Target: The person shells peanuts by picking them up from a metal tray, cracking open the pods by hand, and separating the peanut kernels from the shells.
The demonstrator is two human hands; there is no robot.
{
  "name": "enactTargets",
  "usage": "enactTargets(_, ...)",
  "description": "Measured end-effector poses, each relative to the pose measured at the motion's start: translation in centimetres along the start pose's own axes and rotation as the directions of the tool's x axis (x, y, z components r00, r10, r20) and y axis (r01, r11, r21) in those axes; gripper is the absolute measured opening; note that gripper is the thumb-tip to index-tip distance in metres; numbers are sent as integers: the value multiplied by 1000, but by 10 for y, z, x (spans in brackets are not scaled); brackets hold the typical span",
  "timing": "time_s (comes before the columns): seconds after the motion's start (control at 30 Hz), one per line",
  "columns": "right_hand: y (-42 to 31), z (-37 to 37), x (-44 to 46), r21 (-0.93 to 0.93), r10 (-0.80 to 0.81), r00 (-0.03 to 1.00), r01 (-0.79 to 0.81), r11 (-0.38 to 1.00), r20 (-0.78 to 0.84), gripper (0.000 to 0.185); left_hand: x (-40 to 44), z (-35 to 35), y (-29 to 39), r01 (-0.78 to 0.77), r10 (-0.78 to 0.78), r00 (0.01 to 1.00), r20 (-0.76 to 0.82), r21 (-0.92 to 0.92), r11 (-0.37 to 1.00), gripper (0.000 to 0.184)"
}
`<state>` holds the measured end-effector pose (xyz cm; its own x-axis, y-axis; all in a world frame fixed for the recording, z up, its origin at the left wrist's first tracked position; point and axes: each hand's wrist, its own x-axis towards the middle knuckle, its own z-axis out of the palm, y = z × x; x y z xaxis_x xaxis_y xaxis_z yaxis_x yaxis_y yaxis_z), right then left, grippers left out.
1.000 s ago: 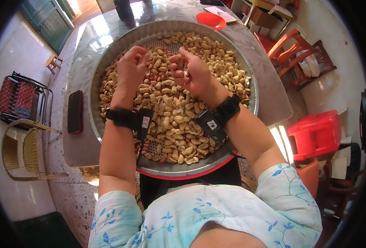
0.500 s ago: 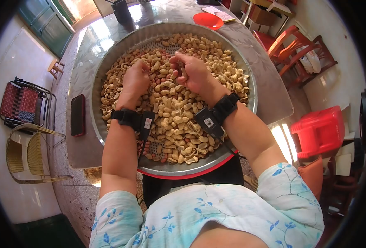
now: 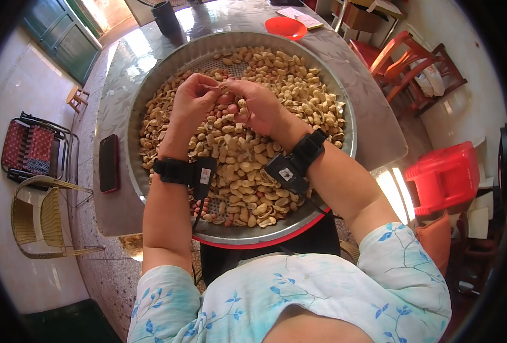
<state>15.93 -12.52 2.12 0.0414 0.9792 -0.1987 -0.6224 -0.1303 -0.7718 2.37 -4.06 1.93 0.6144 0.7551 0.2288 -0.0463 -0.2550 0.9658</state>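
A wide round metal sieve [image 3: 350, 114] in front of me holds a heap of peanuts [image 3: 247, 171], shells and reddish kernels. Over its far half my two hands meet at the fingertips. My left hand [image 3: 195, 102] is closed, its thumb and fingers pinching a small tan peanut at the meeting point. My right hand [image 3: 259, 107] pinches at the same spot, thumb and forefinger against it. Its curled lower fingers also have an unshelled peanut [image 3: 242, 107] in them. Reddish kernels [image 3: 227, 99] show between the hands; whether they are held or lie below, I cannot tell.
The sieve rests partly on a grey table [image 3: 379, 131], with a red rim under its near edge. A phone [image 3: 108, 163] lies left of it. Beyond stand a dark cup [image 3: 166, 18] and a red plate [image 3: 286, 27]. Chairs and a red plastic stool [image 3: 445, 174] surround the table.
My hands were apart over the peanuts. They have come together, the left moving right and the right moving slightly left, and their fingertips now meet on a peanut.
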Motion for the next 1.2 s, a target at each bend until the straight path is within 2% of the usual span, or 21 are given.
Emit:
enactTargets(0.03, 2, -4, 2, -73, -56, 997, 60, 995, 60, 13, 0, -1, 0, 0, 0, 1000, -1, 1, 1000, 7)
enactTargets(0.13, 0, 2, -2, -158, -122, 992, 122, 980, 5, 10, 1, -5, 3, -16, 18, 1000, -23, 55, 998, 11)
enactTargets(0.2, 0, 2, -3, -158, -138, 990, 135, 978, -9, 8, 7, -25, -3, -35, 142, 961, -236, 407, 913, 21)
enactTargets(0.23, 0, 3, -3, -157, -155, 988, 150, 976, -21, 7, 8, -41, -11, -31, 142, 960, -243, 411, 911, 21)
enactTargets(0.27, 1, 2, -2, -153, -148, 989, 145, 978, -11, 7, 6, -54, -12, 85, 203, 920, -336, 675, 733, 27)
enactTargets(0.3, 1, -1, 0, -112, -126, 992, 126, 986, 11, 7, 4, -64, -14, 229, 290, 871, -397, 849, 476, 33)
enactTargets(0.33, 1, -2, 1, -72, -106, 994, 108, 992, 34, 7, 2, -69, -18, 382, 99, 876, -471, 806, 452, 39)
enactTargets(0.37, 0, 0, -1, -67, -103, 994, 106, 992, 44, 7, 1, -69, -20, 389, 102, 873, -477, 807, 445, 39)
enactTargets(0.43, -4, 4, -5, -13, -69, 997, 69, 998, -20, 10, 0, -68, -29, 391, -62, 916, -397, 846, 363, 40)
enactTargets(0.5, -5, 0, -3, 10, -53, 998, 53, 999, -21, 13, 1, -70, -33, 335, 15, 934, -357, 890, 311, 37)
enactTargets(0.6, -7, -2, -3, 55, -6, 1000, 6, 998, -2, 12, 7, -71, -32, 243, 72, 950, -305, 861, 446, 31)
enactTargets(0.67, -6, -1, -4, 8, -21, 1000, 21, 1000, 6, 14, 6, -68, -26, 175, 107, 950, -294, 781, 600, 20)
enactTargets(0.7, -6, -1, -4, 9, -24, 1000, 24, 1000, 4, 14, 5, -68, -21, 171, 107, 951, -291, 782, 600, 20)
enactTargets(0.73, -5, -2, -3, 21, -5, 1000, 5, 1000, -6, 15, 5, -69, -16, 160, -43, 962, -269, 427, 890, 17)
enactTargets(0.77, -4, -2, -3, 33, 14, 1000, -14, 999, -16, 15, 4, -69, -10, 169, -170, 969, -179, -21, 985, 15)
enactTargets(0.8, -4, -2, -3, 33, 11, 1000, -11, 999, -20, 15, 2, -63, -4, 112, -155, 974, -168, -238, 965, 14)
enactTargets(0.83, -3, -2, -2, 14, 31, 999, -31, 999, -16, 17, 2, -61, -2, 111, -153, 974, -165, -240, 964, 14)
enactTargets(0.9, -2, 0, -3, -5, 52, 999, -52, 999, -14, 19, 2, -59, 2, 124, -152, 988, -16, -495, 860, 17)
enactTargets(1.03, -2, 3, -3, -21, 95, 995, -95, 995, -4, 26, -2, -44, 16, 128, -119, 991, 53, -551, 825, 21)
enactTargets(1.13, -2, 9, -5, 11, 147, 989, -148, 989, 27, 36, -7, -20, 32, 96, -83, 995, 49, -438, 894, 23)
enactTargets(1.2, -2, 8, -6, 43, 173, 984, -175, 984, 39, 42, -12, -7, 42, 2, 42, 980, 196, -217, 976, 21)
